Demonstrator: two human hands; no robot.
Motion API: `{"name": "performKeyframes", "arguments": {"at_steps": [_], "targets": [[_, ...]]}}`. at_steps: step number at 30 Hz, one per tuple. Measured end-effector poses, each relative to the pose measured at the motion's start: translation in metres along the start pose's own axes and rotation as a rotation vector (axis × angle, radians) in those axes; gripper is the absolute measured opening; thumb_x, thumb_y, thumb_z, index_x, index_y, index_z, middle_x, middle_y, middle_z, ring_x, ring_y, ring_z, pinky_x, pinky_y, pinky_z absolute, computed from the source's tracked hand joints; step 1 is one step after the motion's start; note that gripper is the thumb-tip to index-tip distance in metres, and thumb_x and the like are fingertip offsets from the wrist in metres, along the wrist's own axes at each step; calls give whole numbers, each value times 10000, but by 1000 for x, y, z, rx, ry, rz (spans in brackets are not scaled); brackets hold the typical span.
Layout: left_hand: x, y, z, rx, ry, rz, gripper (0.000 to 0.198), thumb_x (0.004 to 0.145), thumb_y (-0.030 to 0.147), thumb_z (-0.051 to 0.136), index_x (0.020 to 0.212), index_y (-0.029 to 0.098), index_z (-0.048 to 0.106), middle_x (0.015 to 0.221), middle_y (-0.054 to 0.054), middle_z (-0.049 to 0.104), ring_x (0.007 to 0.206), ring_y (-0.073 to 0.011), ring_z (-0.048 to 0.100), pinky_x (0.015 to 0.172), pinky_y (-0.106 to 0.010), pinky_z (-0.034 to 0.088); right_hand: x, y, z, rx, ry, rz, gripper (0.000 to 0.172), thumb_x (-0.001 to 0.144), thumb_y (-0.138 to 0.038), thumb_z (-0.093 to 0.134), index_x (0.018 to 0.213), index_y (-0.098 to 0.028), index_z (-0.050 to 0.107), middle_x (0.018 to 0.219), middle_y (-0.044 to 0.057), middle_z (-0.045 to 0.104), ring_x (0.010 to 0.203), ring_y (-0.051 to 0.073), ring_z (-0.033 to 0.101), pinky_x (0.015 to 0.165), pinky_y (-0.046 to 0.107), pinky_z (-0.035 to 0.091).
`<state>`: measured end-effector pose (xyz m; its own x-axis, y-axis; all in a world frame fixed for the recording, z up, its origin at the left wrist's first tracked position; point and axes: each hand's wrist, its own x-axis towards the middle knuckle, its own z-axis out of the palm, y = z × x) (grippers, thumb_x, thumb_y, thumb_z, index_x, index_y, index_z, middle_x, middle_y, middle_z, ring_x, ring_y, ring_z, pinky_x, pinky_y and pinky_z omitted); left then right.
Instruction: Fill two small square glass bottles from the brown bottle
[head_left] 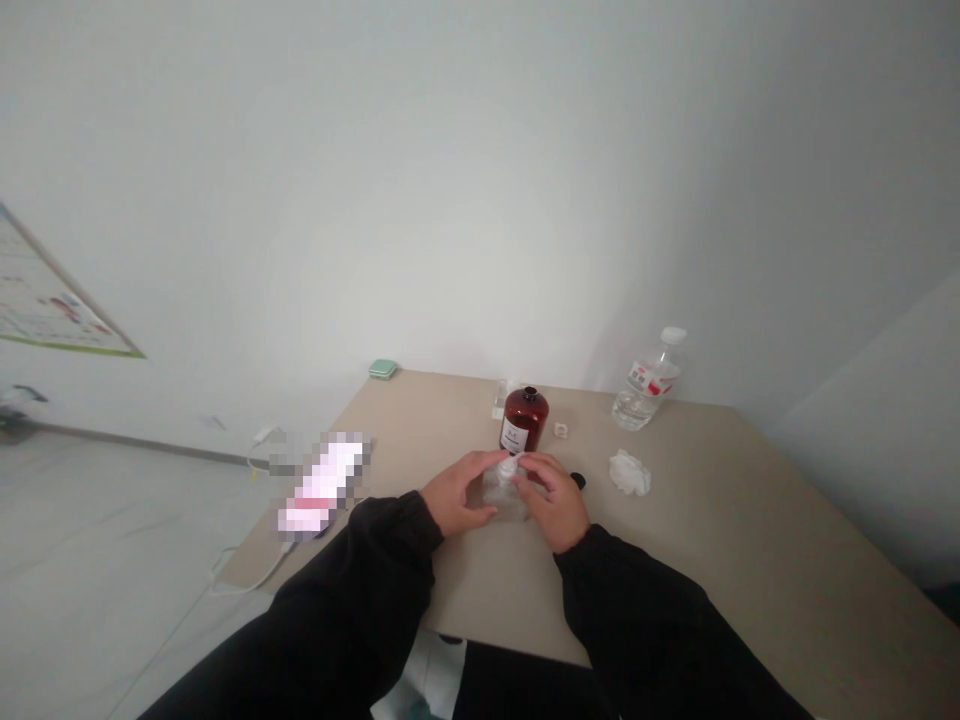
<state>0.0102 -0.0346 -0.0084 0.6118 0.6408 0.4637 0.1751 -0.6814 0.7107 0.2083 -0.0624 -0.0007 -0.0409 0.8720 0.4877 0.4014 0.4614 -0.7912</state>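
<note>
Cupping the small clear bottle (499, 497) on the table (750, 540) with the left hand (454, 497), pinching its white cap (510, 466) with the right hand (559, 507), just in front of the brown bottle (523, 420).

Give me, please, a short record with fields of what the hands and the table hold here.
Left hand: grips the small clear bottle
Right hand: fingers pinch that bottle's white top
Behind hands: brown bottle, upright
Right of hands: crumpled white tissue
Far right: water bottle, capped
Far corner: small green box
Surface: beige table
</note>
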Motion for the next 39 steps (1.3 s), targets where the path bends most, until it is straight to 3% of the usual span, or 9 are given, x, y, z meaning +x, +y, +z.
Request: {"name": "performKeyframes", "arguments": {"at_steps": [7, 18, 24, 30, 35, 39], "targets": [[0, -1, 0, 16, -4, 0, 793, 688, 163, 680, 1415, 212, 366, 1354, -121, 503, 1230, -280, 497, 1082, -456, 376, -3, -5, 2, 28, 1, 99, 298, 755, -393, 677, 966, -184, 700, 1071, 124, 659, 979, 247, 641, 723, 360, 584], [-1, -2, 2, 16, 8, -2, 796, 680, 147, 676, 1408, 233, 365, 1333, -103, 507, 1217, -273, 501, 1080, -447, 383, -2, -11, 4, -147, -13, 15, 276, 788, -392, 647, 977, -196, 688, 1010, 114, 661, 876, 243, 647, 575, 318, 554], [-1, -2, 2, 0, 6, -25, 785, 682, 156, 676, 1400, 221, 367, 1343, -113, 497, 1223, -278, 499, 1074, -455, 394, -2, -10, 2, -134, -21, -17, 244, 860, -342, 554, 1008, -202, 688, 1044, 114, 665, 962, 242, 642, 698, 350, 571], [-2, -2, 2, 13, 6, -16, 796, 678, 145, 679, 1404, 223, 363, 1342, -108, 494, 1222, -275, 497, 1082, -451, 381, -1, -10, 2, -189, -25, 28, 323, 801, -390, 633, 1045, -183, 679, 1025, 122, 665, 896, 254, 648, 640, 352, 570], [-2, -2, 2, 15, 2, -24, 805, 682, 145, 675, 1413, 234, 350, 1356, -107, 486, 1237, -278, 486, 1088, -453, 373, -1, -8, 1, -191, -25, -64, 272, 884, -343, 513, 1050, -207, 680, 1035, 111, 676, 967, 246, 645, 824, 403, 551], [-1, 0, 2, 15, 4, -24, 814, 673, 137, 678, 1413, 241, 356, 1353, -110, 491, 1228, -286, 494, 1080, -458, 382, -2, -8, 2, -228, -44, -17, 319, 842, -396, 586, 1082, -200, 663, 1046, 117, 665, 933, 255, 648, 722, 379, 571]]}}
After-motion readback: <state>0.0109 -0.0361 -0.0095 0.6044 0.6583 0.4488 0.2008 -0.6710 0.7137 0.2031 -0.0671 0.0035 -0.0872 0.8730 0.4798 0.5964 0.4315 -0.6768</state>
